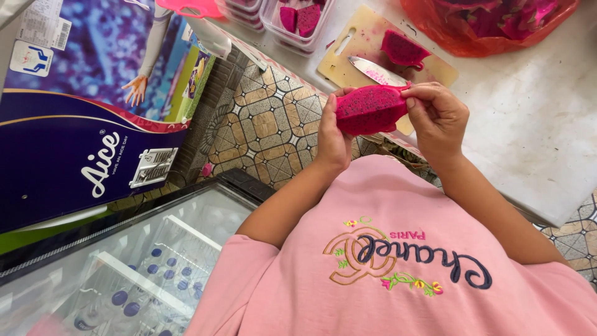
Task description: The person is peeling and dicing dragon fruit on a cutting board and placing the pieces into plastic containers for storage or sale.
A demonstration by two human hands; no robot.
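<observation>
Both hands, left [331,134] and right [437,118], grasp a dragon fruit piece [370,109] between them above the bench [528,124]; its underside is hidden. Beyond lies a knife [376,71], handle hidden behind the fruit.

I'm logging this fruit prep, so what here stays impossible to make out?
Head view only:
- Dragon fruit piece: underside and peel hidden by left hand and right hand.
- Knife: handle hidden behind the fruit.
- Orange bag and clear tubs: cut off by the top edge.
</observation>
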